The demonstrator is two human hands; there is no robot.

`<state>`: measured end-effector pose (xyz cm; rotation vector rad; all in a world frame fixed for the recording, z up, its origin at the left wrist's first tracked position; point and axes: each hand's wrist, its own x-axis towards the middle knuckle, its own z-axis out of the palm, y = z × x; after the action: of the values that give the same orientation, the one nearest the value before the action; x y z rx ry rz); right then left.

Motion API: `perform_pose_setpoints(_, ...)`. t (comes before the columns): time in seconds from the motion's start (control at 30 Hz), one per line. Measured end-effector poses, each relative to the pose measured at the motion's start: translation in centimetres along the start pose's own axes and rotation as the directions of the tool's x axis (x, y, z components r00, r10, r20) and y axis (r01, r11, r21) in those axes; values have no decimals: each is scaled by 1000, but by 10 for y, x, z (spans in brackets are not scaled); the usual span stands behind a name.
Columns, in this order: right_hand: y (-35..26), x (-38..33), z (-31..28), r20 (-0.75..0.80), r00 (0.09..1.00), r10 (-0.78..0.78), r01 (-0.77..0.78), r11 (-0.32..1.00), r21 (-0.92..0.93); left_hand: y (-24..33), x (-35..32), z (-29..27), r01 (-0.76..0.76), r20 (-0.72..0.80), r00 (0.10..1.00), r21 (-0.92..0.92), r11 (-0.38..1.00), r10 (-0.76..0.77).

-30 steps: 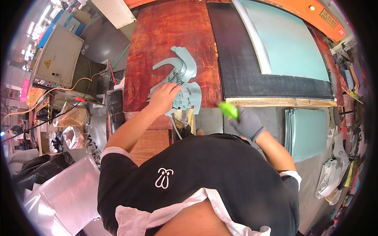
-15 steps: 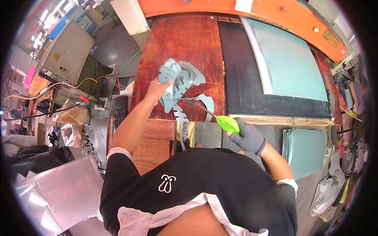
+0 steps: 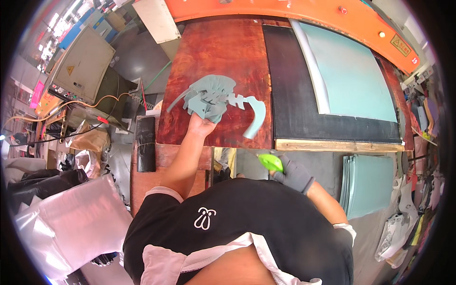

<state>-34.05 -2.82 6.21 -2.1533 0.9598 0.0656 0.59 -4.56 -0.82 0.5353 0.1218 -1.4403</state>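
- The red-brown board (image 3: 228,52) lies ahead of the person.
- A loose bunch of pale green cut pieces (image 3: 211,90) is over the board's nearer half, with notched and curved edges jutting out in several directions.
- The bare left hand (image 3: 203,125), over the board's near part, is clamped on the near end of the bunch; its fingers are mostly hidden by the pieces.
- One curved strip (image 3: 258,118) reaches toward the board's right edge, beside a notched piece.
- The right hand (image 3: 294,175), in a grey glove, is nearer the person than the board and to its right, closed around a bright green handle (image 3: 271,162); the tool's far end is blurred.
- The two hands are well apart.
- Right of the board is a black mat (image 3: 292,80) bearing a pale green sheet (image 3: 354,71), with a wooden strip (image 3: 337,145) along its near edge.
- Beyond the board runs an orange beam (image 3: 256,8).
- Left of the board stands a grey cabinet (image 3: 84,64).
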Motion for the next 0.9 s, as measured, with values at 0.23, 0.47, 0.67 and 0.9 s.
perform_pose_setpoints(0.23, 13, 8, 14, 82, 996, 29, -16, 988, -152, -18, -8, 1, 94, -36, 995, -32, 995, -95)
perform_pose_setpoints(0.47, 81, -39, -23, -457, 678, 575, -371, 806, 462, -14, 0, -5, 93, 29, 995, -62, 994, -91)
perform_pose_setpoints(0.67, 95, -80, 18, -300, 761, 575, -444, 800, 404, -17, 17, -21, 56, 30, 998, 63, 996, -58)
perform_pose_setpoints(0.9, 178, -153, 1, -306, 51, 951, 173, 293, 940, -9, 21, -36, 88, -120, 990, 104, 991, -75)
